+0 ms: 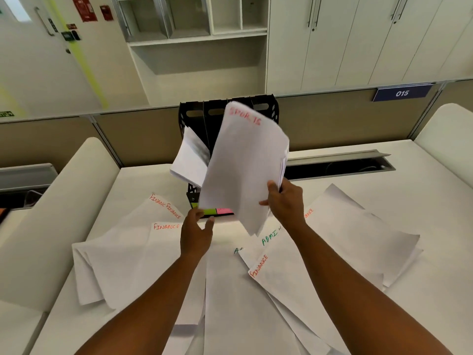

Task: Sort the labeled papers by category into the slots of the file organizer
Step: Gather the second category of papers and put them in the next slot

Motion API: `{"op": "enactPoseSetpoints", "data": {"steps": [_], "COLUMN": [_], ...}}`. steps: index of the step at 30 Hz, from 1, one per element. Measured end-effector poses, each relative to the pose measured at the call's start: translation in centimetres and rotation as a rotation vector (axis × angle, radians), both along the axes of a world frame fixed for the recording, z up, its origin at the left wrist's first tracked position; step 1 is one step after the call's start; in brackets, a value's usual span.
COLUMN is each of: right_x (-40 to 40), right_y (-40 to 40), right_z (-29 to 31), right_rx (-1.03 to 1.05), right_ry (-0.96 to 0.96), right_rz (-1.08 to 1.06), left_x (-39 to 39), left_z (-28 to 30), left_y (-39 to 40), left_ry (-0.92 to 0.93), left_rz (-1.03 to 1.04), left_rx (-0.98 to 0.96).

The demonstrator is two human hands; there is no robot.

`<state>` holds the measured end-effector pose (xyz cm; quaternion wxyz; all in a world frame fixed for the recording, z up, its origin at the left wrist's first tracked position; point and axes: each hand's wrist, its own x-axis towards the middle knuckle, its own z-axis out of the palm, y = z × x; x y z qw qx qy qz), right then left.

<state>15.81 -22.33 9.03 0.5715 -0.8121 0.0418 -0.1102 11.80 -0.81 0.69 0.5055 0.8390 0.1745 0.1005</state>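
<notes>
My right hand (284, 201) grips a stack of white papers (243, 165) headed SPORTS in red, held up tilted in front of the black file organizer (197, 116). Other papers (190, 157) stick out of the organizer's left slot. Green and pink sticky labels (216, 210) mark the organizer's front edge. My left hand (195, 233) hovers just below those labels, fingers apart, holding nothing. Loose sheets marked FINANCE (166, 226) and ADMIN (270, 238) lie spread over the white desk (422, 316).
A beige partition (332, 119) runs behind the desk, with a cable slot (337, 165) to the organizer's right. White cabinets and open shelves (197, 34) stand beyond. Curved white dividers (64, 213) flank the desk on both sides.
</notes>
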Motion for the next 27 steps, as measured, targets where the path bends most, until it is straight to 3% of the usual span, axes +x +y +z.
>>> {"op": "enactPoseSetpoints", "data": {"steps": [6, 12, 27], "right_x": [2.2, 4.6, 10.6], "right_y": [2.5, 5.5, 11.5], "right_z": [3.1, 3.7, 1.4], "right_rx": [0.139, 0.099, -0.094], "right_ry": [-0.164, -0.229, -0.159], "right_rz": [-0.107, -0.118, -0.063], "left_x": [-0.4, 0.0, 0.6], "left_z": [-2.6, -3.9, -5.8], "left_y": [1.3, 2.8, 7.8], "left_ry": [0.237, 0.363, 0.247], "left_rz": [-0.039, -0.055, 0.075], "left_rx": [0.111, 0.226, 0.232]}}
